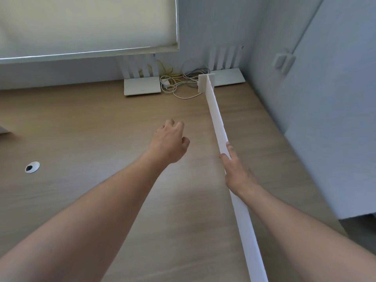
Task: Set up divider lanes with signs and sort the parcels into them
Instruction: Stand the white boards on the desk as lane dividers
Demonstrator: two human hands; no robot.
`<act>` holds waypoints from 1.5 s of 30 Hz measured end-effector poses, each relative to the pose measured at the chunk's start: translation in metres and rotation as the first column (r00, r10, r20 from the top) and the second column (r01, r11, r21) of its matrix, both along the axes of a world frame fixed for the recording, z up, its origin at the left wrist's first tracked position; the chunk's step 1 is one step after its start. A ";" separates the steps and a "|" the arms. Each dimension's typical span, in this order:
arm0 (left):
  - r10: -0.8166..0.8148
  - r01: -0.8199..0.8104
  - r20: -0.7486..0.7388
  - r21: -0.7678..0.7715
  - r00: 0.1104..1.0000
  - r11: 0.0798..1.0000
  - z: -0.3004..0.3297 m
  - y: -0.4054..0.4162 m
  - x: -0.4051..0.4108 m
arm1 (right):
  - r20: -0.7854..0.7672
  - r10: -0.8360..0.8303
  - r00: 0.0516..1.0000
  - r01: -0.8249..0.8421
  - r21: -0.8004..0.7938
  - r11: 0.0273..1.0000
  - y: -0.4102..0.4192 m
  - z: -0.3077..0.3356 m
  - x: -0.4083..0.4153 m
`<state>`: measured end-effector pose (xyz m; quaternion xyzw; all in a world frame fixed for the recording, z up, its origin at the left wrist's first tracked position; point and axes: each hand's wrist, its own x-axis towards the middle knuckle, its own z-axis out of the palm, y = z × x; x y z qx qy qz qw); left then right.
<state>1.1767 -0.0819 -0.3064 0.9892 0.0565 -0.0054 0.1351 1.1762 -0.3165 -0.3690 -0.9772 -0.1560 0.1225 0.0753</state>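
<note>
At nine o'clock we see a cable hole (32, 167) in the wooden desk (85, 127). Our left hand (169, 142) hovers at centre, fingers loosely curled, grasping nothing. At twelve o'clock lie tangled cables (179, 82). Our right hand (237, 171) pinches the white divider (215, 115), which stands on edge from one o'clock to five, its near end cut off.

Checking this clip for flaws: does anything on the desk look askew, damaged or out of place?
Nothing damaged. The divider stands on edge, steadied by the right hand. The only untidy spot is the loose cables tangled at the desk's back edge.
</note>
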 end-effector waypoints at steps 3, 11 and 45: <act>0.035 -0.035 -0.038 0.018 0.999 0.999 -0.015 -0.012 0.017 | -0.029 0.010 1.000 -0.010 -0.021 1.000 -0.012 -0.019 0.023; 0.118 -0.116 -0.132 0.020 0.984 0.993 -0.045 -0.028 0.027 | -0.099 0.047 0.994 -0.050 -0.028 0.998 -0.027 -0.052 0.039; 0.273 -0.271 -0.122 0.031 0.954 0.962 -0.026 -0.019 -0.065 | 0.135 0.168 0.976 -0.157 -0.092 0.983 0.019 -0.007 0.010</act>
